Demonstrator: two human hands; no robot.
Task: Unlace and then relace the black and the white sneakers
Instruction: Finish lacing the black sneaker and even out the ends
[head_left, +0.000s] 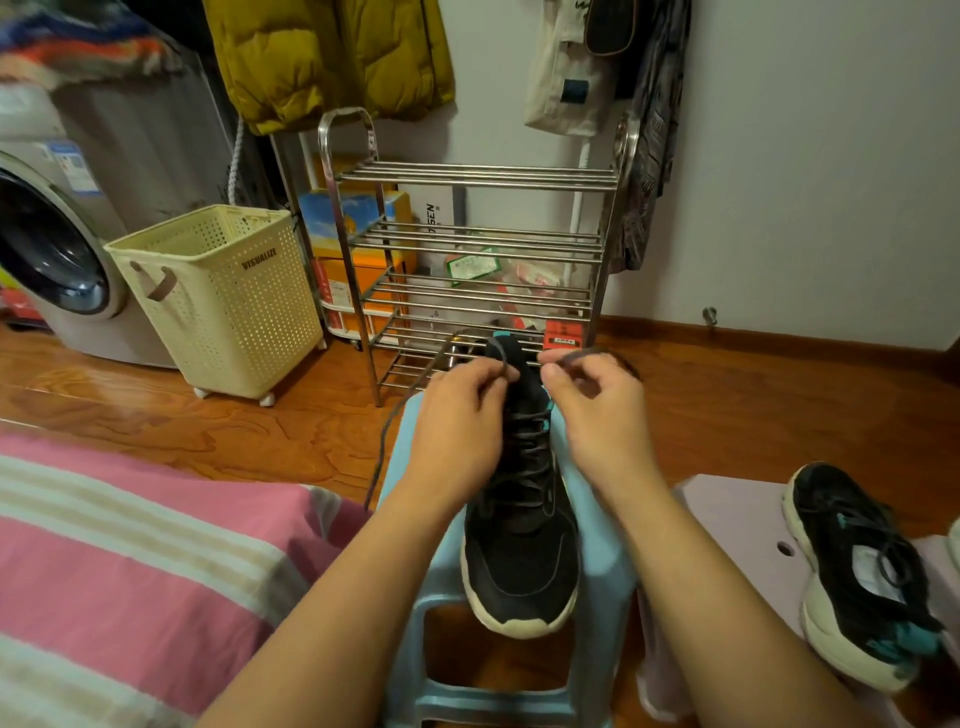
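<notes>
The black sneaker (519, 519) points toe-first at the person; left hand (457, 426) and right hand (597, 415) each pinch lace (387, 431) ends at its far collar.

A lived-in home: washing machine (52, 249), laundry basket (223, 296), steel shoe rack (467, 244), hung jacket (327, 57), striped bed (130, 561), wooden floor (208, 415).

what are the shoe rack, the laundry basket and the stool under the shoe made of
Shoe rack: shiny metal tubing, likely steel or chrome, by its glints.
Laundry basket: matte cream plastic, moulded with rows of holes.
Stool: smooth light blue plastic, it seems, with moulded legs.
</notes>
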